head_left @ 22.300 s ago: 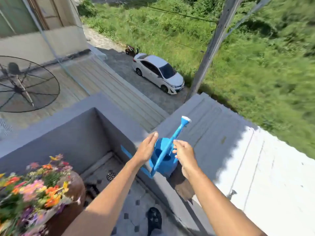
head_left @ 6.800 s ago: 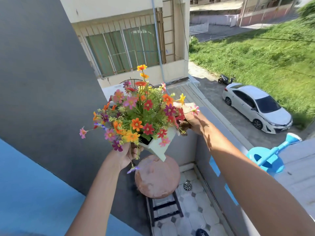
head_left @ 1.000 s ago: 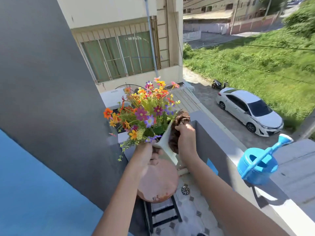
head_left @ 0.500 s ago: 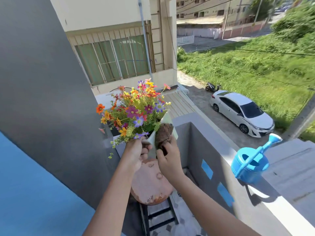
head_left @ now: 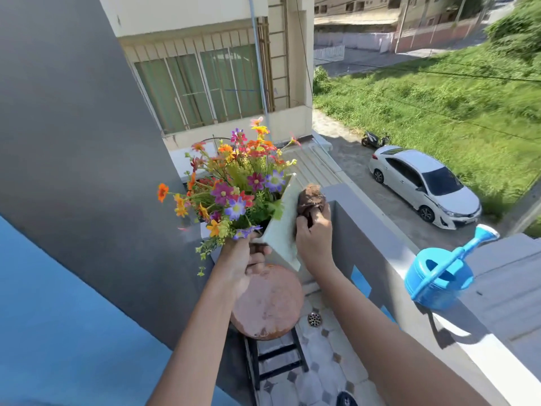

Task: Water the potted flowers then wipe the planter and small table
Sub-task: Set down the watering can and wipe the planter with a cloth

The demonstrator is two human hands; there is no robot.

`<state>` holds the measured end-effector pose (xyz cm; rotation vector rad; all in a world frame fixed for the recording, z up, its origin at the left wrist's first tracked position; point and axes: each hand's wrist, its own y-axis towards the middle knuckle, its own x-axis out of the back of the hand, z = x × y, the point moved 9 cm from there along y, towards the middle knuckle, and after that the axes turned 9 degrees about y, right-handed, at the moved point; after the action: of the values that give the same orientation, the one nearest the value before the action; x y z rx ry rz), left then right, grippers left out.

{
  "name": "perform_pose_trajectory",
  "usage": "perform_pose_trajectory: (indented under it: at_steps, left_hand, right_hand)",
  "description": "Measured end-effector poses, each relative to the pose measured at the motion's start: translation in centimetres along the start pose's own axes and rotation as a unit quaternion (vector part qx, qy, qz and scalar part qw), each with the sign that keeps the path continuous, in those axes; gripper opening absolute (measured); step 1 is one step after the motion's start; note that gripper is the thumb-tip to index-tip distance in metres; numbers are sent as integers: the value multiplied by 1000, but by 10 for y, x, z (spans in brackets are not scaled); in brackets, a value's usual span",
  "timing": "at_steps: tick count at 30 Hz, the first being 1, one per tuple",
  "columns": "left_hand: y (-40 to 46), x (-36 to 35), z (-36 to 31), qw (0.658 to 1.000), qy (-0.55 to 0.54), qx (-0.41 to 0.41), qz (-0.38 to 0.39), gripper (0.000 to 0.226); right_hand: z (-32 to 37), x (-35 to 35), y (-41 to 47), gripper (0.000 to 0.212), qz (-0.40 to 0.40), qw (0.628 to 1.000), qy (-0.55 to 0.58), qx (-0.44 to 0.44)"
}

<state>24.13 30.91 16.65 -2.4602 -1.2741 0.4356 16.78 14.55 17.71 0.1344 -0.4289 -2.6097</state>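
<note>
A: From the head camera, your left hand (head_left: 244, 260) grips the white planter (head_left: 282, 230) at its lower corner, holding it tilted in the air above the small round table (head_left: 268, 303). Your right hand (head_left: 314, 235) is closed around a brown cloth (head_left: 310, 199), pressed against the planter's side.

B: How should you wipe it well?

A: Keep the grip firm, I'd say, and stroke along the whole face, turning the planter for each side. Mind the flowers (head_left: 237, 183). The blue watering can (head_left: 439, 273) sits apart on the ledge (head_left: 389, 259).
</note>
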Motion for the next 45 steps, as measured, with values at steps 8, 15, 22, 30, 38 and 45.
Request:
perform_pose_trajectory:
  at_steps: [8, 15, 22, 30, 38, 45]
  left_hand:
    - [30, -5, 23, 999, 20, 30, -30, 32]
    - [86, 6, 22, 995, 16, 25, -94, 30]
    - [137, 20, 32, 993, -6, 32, -111, 31]
    - [193, 26, 71, 991, -32, 56, -117, 33]
    - [227, 65, 81, 981, -29, 51, -185, 35]
    - [249, 93, 95, 978, -34, 66, -197, 38]
  right_hand:
    - [-27, -13, 27, 11, 24, 993, 2, -112]
    - [-38, -53, 3, 16, 133, 991, -31, 10]
    - [-144, -72, 2, 29, 193, 965, -134, -113]
    - [-208, -116, 85, 24, 195, 955, -100, -198]
    - [-272, -140, 55, 12, 218, 939, -44, -262]
    - [-329, -140, -39, 13, 332, 888, -137, -286]
